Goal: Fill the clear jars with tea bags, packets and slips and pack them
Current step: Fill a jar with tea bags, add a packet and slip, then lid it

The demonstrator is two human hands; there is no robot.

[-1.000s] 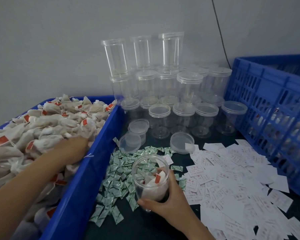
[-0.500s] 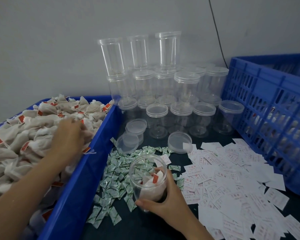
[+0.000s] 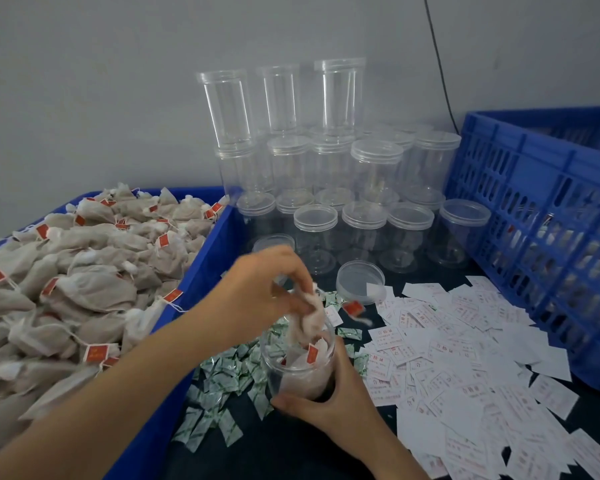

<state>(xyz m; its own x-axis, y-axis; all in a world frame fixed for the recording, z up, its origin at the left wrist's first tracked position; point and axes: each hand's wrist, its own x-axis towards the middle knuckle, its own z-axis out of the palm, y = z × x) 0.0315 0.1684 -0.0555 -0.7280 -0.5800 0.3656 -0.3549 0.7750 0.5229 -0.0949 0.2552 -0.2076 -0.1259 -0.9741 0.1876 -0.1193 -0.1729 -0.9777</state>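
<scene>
One clear jar (image 3: 300,372), partly filled, sits between the green packets (image 3: 222,379) and white slips (image 3: 465,358). Curled round its lower wall, the right hand (image 3: 329,403) steadies it; the left hand (image 3: 264,289) pinches a soft, light tea bag (image 3: 309,322) over the mouth. Thin plastic probably flexes, so hold it low, gently

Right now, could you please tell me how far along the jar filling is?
Done: the open clear plastic jar holds several tea bags. In hand: the left hand pinches another beige mesh tea bag at its mouth; the right hand grips the jar. Left: green-and-white packets and white paper slips lie loose, and the stacked clear jars stand empty.
</scene>
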